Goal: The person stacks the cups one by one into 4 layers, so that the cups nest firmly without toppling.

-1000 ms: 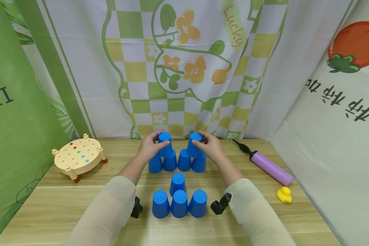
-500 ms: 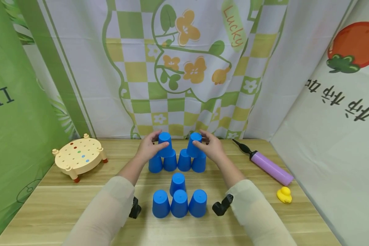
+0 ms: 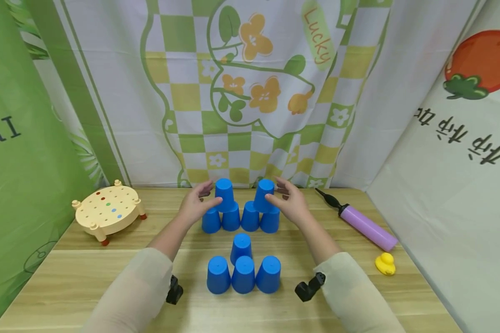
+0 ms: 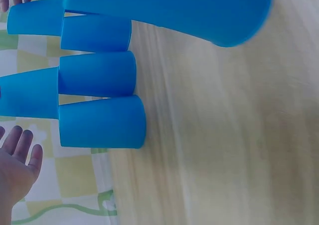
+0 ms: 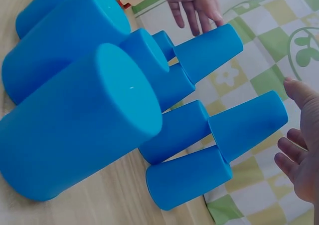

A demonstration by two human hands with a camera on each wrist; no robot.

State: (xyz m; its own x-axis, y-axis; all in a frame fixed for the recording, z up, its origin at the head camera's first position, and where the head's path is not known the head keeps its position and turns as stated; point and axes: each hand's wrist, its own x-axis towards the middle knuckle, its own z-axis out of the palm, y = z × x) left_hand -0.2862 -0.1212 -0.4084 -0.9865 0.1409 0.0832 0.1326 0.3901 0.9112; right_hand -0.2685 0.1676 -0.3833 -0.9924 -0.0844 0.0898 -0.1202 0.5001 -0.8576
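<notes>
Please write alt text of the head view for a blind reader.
A person's left hand and right hand flank two upper blue cups, each on a pair, behind four nearer cups on a wooden table. Left: a cream disc; right: a purple pump, yellow duck.

Table (image 3: 241, 314), curtain (image 3: 241, 148) behind it. Rear: bottom row of four cups (image 3: 231, 219), side by side. Left upper cup (image 3: 224, 192) on the left pair, right upper cup (image 3: 263, 196) on the right pair. Left hand (image 3: 195, 204) just left of the former, right hand (image 3: 293, 203) just right of the latter. Front: row of three cups (image 3: 243, 277); lone cup (image 3: 241, 246) behind its middle one, between both rows. Far left: toy board (image 3: 107, 210). Far right: pump (image 3: 366, 226), nozzle end toward the rear; duck (image 3: 385, 265) before it, near the table's right edge.
</notes>
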